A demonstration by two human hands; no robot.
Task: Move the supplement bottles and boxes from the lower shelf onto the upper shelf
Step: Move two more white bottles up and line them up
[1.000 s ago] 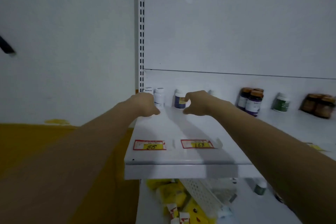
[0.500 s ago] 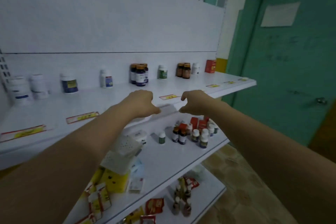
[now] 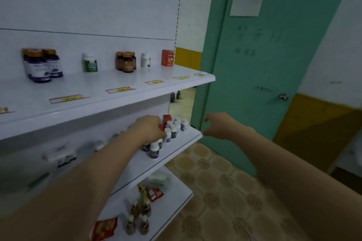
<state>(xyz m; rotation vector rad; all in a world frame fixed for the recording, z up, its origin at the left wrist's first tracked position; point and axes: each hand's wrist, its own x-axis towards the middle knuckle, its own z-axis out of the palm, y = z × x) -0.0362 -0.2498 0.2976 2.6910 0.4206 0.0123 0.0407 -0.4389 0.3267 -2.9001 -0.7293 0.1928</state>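
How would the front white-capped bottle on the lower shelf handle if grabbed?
The bottle looks small and rigid, so probably light. Standing upright and narrow, it may tip if nudged. Packed neighbouring bottles could topple with it.

White-capped bottles (image 3: 173, 130): small, upright, packed tight at the right end of the lower shelf (image 3: 176, 149), and one stands out by the front edge.
Red boxes (image 3: 167, 118): upright behind that cluster, partly hidden.
Upper shelf (image 3: 109, 84): along its back edge stand purple-labelled bottles (image 3: 42, 66), a green-labelled bottle (image 3: 90, 64), amber bottles (image 3: 126, 62) and a white bottle (image 3: 146, 60), with a red box (image 3: 167, 58) at the right back corner.
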